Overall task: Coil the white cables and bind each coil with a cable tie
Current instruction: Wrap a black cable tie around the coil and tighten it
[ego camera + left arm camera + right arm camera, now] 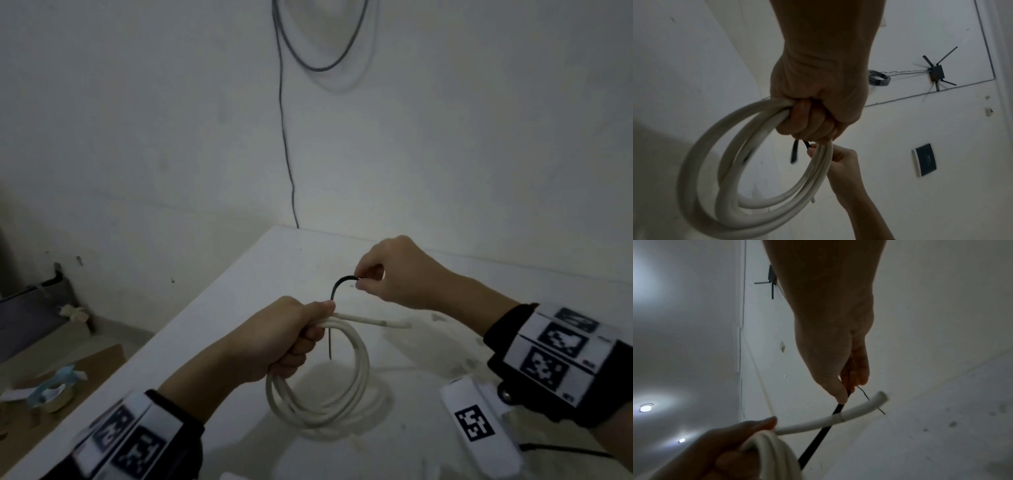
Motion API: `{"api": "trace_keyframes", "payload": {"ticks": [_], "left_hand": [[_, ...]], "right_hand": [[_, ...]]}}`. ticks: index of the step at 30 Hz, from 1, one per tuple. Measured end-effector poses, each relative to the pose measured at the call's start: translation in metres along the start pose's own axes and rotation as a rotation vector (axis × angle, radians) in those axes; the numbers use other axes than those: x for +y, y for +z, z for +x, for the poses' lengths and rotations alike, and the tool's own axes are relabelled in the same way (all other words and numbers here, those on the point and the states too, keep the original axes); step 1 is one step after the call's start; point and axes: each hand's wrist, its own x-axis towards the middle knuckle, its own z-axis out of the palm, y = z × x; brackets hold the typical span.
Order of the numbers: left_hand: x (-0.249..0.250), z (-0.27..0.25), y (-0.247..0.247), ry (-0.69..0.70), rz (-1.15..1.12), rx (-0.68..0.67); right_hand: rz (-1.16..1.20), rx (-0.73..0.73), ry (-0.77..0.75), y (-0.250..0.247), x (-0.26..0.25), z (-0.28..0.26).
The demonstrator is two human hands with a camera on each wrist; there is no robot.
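Note:
My left hand [294,337] grips a coil of white cable [356,387] above the white table [239,284]; the loops hang down from the fist and one loose end [373,322] sticks out to the right. A black cable tie [337,287] arches up from the fist, and its other end [330,346] hangs through the coil. My right hand [387,274] pinches the tie's upper end between thumb and finger. In the left wrist view the left hand [818,113] holds the coil [715,170] and the tie [794,152]. The right wrist view shows the right hand [840,386] pinching the tie [818,439].
A white tagged block [479,428] lies on the table at the front right. Left of the table, on the floor, are a tape roll [54,390] and cardboard [85,359]. A dark cable [286,137] hangs down the wall behind.

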Motion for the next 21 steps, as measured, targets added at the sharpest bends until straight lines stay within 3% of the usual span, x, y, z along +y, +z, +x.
{"api": "trace_keyframes", "payload": {"ticks": [7,13,18,21], "left_hand": [[0.026,0.016,0.050,0.088,0.071,-0.052],[0.037,0.022,0.089,0.173,0.183,-0.105],[0.046,0.022,0.108,0.224,0.383,-0.104],[0.049,0.022,0.115,0.269,0.373,-0.077]], "right_hand": [[0.033,-0.115,0.069,-0.055,0.010,-0.057],[0.083,-0.228,0.077,-0.070,0.006,-0.096],[0.223,-0.239,0.161,-0.081,0.013,-0.120],[0.319,-0.163,0.179,-0.084,0.016,-0.131]]}}
